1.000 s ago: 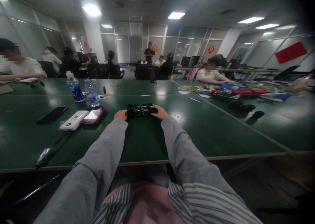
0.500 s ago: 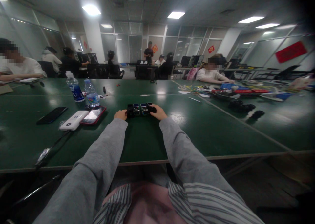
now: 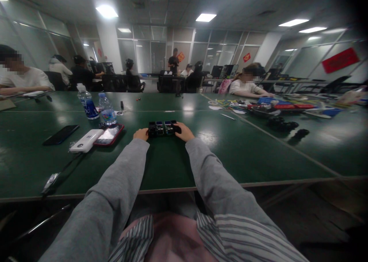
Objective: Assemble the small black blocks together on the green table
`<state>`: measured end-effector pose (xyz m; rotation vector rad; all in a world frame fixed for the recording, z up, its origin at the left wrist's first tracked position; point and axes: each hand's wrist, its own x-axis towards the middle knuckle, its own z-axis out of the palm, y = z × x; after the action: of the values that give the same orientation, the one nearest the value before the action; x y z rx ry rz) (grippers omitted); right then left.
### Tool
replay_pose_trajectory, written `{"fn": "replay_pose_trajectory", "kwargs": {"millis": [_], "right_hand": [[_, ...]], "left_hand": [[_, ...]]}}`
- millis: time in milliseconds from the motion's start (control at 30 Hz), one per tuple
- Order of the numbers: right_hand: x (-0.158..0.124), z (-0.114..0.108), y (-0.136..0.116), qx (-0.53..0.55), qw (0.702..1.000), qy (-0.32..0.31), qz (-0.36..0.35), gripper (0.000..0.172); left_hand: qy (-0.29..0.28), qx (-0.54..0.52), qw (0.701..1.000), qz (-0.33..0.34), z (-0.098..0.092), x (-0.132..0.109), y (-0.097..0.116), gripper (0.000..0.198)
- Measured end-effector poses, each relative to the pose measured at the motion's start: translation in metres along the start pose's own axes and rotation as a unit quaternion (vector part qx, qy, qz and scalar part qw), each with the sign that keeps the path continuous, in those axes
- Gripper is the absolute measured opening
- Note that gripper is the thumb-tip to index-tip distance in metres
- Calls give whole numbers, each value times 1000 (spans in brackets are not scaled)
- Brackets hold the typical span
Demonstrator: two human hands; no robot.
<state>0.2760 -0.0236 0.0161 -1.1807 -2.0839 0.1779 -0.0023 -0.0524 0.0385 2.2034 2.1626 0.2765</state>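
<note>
Two black electronic modules with small screens and exposed circuit boards lie side by side on the green table, a narrow gap between them. Round the outer end of the left module (image 3: 156,128) my left hand (image 3: 140,134) is closed, its fingertips partly hidden. My right hand (image 3: 184,131) grips the outer end of the right module (image 3: 169,127), thumb on the near side. Both forearms, in grey sleeves, reach forward over the table edge.
Left of my hands are a white power bank (image 3: 87,140) with a cable, a red-edged phone (image 3: 109,134), a black phone (image 3: 61,135) and two water bottles (image 3: 107,109). Tangled cables and parts (image 3: 264,105) lie at the right. A co-worker (image 3: 247,86) sits across the table.
My right wrist has shifted very slightly to the left. Both hands keep their hold, and the modules stay in place.
</note>
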Motion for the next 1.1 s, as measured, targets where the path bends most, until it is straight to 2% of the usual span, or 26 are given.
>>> {"fn": "replay_pose_trajectory", "kwargs": {"millis": [400,600,700,767,867,967,1100], "right_hand": [[0,-3,-4,1,999,20,31,52],[6,-4,2,23,981,87,174,40],[4,-1,8,-28,981,105,159,41],[1,1,11,-56,984,109,128,52],[-1,3,11,-71,988,81,107,58],[2,2,11,-47,986,65,145,47],[5,-3,12,-36,970,94,223,41]], "left_hand": [[-6,-10,1000,-7,-3,-3,2,28],[2,-3,1000,-4,1,1,-1,29],[5,-3,1000,-3,3,2,-1,29],[4,-3,1000,-5,3,3,-1,29],[4,-5,1000,-8,2,2,-1,29],[3,-6,1000,-7,1,1,0,30],[4,-1,1000,-8,0,-1,1,30]]}}
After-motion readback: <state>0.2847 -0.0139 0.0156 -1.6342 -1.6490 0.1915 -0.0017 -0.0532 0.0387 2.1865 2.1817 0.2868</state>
